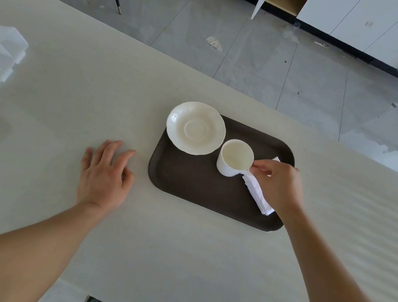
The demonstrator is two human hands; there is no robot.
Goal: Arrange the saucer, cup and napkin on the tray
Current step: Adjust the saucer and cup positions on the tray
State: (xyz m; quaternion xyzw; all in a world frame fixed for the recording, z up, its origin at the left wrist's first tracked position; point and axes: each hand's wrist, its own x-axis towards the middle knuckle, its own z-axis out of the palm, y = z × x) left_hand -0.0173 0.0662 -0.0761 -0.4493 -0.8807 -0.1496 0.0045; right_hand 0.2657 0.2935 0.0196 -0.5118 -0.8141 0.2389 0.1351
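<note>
The right hand (275, 183) pinches the cup (235, 158) at its handle side, on the tray (189, 182). The saucer (195, 128) lies just beyond-left of it; the napkin (257, 195) sits under that hand. The left hand (104, 174) rests flat, empty, on the surface (72, 110).

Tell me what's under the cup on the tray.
The white cup rests partly on the folded white napkin and the dark tray. The right hand covers the handle and part of the napkin.
</note>
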